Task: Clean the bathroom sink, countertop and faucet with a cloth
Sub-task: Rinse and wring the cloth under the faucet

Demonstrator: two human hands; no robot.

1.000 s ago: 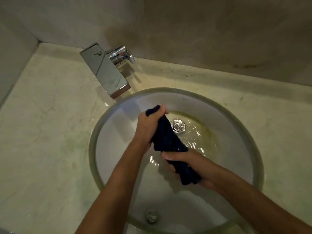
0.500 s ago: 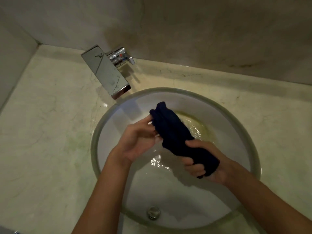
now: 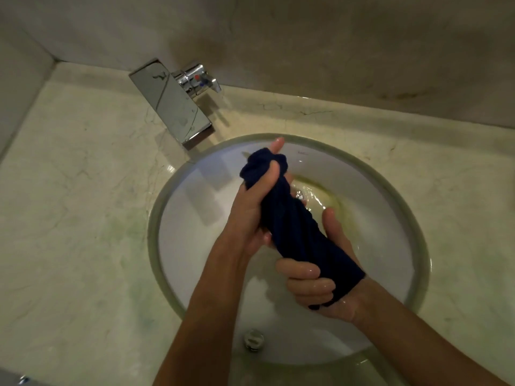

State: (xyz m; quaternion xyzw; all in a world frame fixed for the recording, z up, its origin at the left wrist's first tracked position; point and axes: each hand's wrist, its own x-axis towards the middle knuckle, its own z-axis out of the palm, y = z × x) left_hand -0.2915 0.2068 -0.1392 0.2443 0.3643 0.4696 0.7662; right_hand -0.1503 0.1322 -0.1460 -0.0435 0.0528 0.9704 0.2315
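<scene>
A dark navy cloth (image 3: 295, 227), twisted into a thick roll, hangs over the round white sink (image 3: 195, 232). My left hand (image 3: 256, 201) grips its upper end, thumb across the bunched top. My right hand (image 3: 315, 285) grips the lower end, fingers curled round it from below. Wet skin glistens on the right fingers. A pool of yellowish water (image 3: 326, 199) lies around the drain, which the cloth mostly hides. The flat chrome faucet (image 3: 172, 107) juts from the back left over the rim, with its lever handle (image 3: 199, 79) behind it.
Pale marble countertop (image 3: 78, 204) surrounds the sink on all sides, with greenish staining on the left. A stained wall (image 3: 334, 51) rises just behind the faucet, and a side wall closes the left. A chrome overflow fitting (image 3: 253, 339) sits in the near sink wall.
My left hand, which had let go and opened beside the cloth, has closed round its upper end again. Both hands have turned the roll more upright over the basin.
</scene>
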